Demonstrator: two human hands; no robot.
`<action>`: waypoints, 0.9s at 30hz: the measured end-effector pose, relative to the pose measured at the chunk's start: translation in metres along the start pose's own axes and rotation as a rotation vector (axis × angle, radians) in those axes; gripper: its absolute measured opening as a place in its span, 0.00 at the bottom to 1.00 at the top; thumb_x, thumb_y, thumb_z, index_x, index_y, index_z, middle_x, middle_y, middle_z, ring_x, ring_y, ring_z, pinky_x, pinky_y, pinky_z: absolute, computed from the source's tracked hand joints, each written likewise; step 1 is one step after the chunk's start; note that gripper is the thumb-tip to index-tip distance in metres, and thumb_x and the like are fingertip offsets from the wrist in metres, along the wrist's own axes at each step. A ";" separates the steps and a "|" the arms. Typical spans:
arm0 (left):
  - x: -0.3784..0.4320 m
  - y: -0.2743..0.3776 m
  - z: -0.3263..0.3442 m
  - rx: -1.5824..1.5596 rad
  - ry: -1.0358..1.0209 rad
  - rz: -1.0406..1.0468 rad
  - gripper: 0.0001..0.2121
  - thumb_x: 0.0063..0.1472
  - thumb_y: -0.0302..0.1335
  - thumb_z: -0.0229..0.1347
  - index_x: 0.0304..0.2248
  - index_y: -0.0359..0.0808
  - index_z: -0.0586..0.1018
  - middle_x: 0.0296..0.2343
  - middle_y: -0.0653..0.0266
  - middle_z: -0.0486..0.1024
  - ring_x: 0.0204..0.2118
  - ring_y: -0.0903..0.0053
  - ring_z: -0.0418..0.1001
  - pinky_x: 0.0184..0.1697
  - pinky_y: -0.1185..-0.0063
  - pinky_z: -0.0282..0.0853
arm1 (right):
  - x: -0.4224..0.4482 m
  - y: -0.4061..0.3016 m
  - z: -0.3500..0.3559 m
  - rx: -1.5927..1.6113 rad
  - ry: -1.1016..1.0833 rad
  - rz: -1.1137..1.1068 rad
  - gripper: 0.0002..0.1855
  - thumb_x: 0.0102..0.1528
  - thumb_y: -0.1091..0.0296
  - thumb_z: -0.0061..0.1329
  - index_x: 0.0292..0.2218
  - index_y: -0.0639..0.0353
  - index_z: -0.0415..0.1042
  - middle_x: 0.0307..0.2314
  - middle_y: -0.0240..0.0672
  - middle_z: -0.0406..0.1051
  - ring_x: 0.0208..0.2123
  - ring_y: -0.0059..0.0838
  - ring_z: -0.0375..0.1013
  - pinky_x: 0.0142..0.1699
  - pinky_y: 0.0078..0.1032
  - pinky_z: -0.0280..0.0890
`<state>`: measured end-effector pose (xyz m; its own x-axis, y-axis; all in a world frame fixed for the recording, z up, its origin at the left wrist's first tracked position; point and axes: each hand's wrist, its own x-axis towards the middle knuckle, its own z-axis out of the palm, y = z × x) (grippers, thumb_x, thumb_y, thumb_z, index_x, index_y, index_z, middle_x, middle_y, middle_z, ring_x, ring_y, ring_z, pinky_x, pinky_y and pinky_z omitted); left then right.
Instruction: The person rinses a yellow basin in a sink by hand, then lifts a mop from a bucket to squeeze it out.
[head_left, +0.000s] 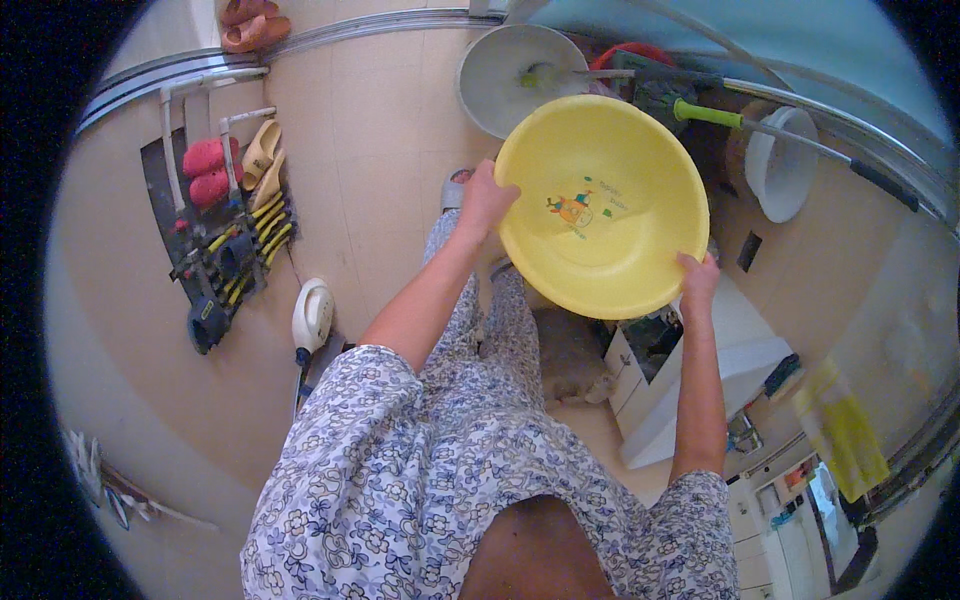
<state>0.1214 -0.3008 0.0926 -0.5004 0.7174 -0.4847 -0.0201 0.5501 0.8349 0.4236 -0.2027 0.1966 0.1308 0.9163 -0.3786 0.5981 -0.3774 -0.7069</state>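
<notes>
Between my two hands is a yellow plastic basin (645, 172), tilted so that its inside faces me. A small cartoon figure and some writing are printed on its bottom, and nothing lies in it. My left hand (484, 199) grips the rim at the left, thumb inside. At the lower right, my right hand (699, 279) holds the rim the same way. Beyond the basin, partly covered by it, stands a large pale tub (484, 82) with a brush-like green head inside. The fingers under the rim are hidden.
A wall rack (174, 150) at left carries pink clogs (210, 172) and other slippers. Long-handled tools, one with a green grip (709, 114), lean at right beside a white basin (784, 165). A white cabinet (697, 375) stands near my right arm. Orange slippers (255, 31) lie far left.
</notes>
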 end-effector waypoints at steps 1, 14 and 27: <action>0.000 -0.006 0.004 0.031 -0.019 0.004 0.16 0.37 0.25 0.52 0.29 0.28 0.67 0.25 0.52 0.70 0.29 0.67 0.69 0.31 0.76 0.64 | 0.002 0.002 -0.004 -0.004 -0.002 0.000 0.13 0.39 0.73 0.44 0.30 0.68 0.66 0.23 0.37 0.68 0.23 0.26 0.67 0.29 0.21 0.62; -0.011 -0.030 0.021 0.161 -0.118 0.141 0.14 0.40 0.28 0.53 0.28 0.29 0.70 0.24 0.53 0.71 0.28 0.66 0.70 0.31 0.75 0.64 | 0.016 -0.036 -0.020 -0.422 0.107 -0.210 0.12 0.37 0.72 0.45 0.27 0.67 0.67 0.21 0.38 0.69 0.22 0.27 0.68 0.29 0.22 0.62; -0.013 -0.032 0.029 -0.071 -0.363 -0.072 0.10 0.41 0.26 0.48 0.24 0.28 0.72 0.15 0.56 0.70 0.13 0.73 0.69 0.15 0.78 0.63 | 0.044 -0.064 -0.031 -0.775 0.076 -0.207 0.15 0.36 0.64 0.45 0.26 0.65 0.69 0.20 0.42 0.69 0.23 0.34 0.69 0.30 0.27 0.62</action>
<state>0.1535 -0.3154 0.0652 -0.1566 0.7895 -0.5935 -0.1102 0.5832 0.8048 0.4154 -0.1335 0.2440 -0.0055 0.9747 -0.2237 0.9910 -0.0247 -0.1319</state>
